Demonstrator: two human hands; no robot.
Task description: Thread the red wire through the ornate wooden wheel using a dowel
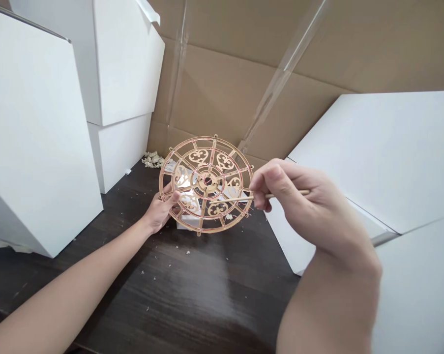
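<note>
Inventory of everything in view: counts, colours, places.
wheel: 1, tan fretwork with reddish lines, above the table
stick: 1, pale wood, across the wheel's right side
white boxes: at least 5, white, stacked left and leaning right
cardboard sheet: 1, brown, behind the wheel
tape strips: 2, clear, on the cardboard
table: 1, dark wood, under everything
shavings: 1 pile, pale, at the back by the boxes
crumbs: many, pale, scattered on the table
left hand: 1, holding the wheel's lower left edge
right hand: 1, pinching the stick in its fingers
</note>
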